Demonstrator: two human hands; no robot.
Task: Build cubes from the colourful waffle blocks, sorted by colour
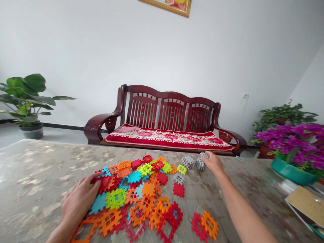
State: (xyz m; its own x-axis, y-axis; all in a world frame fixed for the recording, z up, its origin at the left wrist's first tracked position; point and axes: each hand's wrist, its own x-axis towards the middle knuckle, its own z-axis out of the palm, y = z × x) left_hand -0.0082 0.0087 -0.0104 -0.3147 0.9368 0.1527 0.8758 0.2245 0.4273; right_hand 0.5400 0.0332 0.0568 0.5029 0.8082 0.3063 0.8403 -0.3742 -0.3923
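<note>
On the left edge of a spread pile of colourful interlocking plastic tiles (148, 189), my left hand (79, 195) rests with its thumb and index finger apart, touching the pile beside a red tile (103, 184). Its other fingers are partly hidden. Farther back, my right hand (214, 162) closes around a stack of grey interlocking tiles (200, 164). A second grey stack (188, 162) stands just to the left of it. Nearer to me lie a loose grey tile (179, 178) and a red square tile (178, 189).
A patterned cover lies over the table (32, 189). A red tile and an orange tile (209, 225) sit at the front right. A teal pot of purple flowers (296, 170) and a tan-covered box or book (307, 206) occupy the right side. Beyond the table stands a wooden bench (167, 101).
</note>
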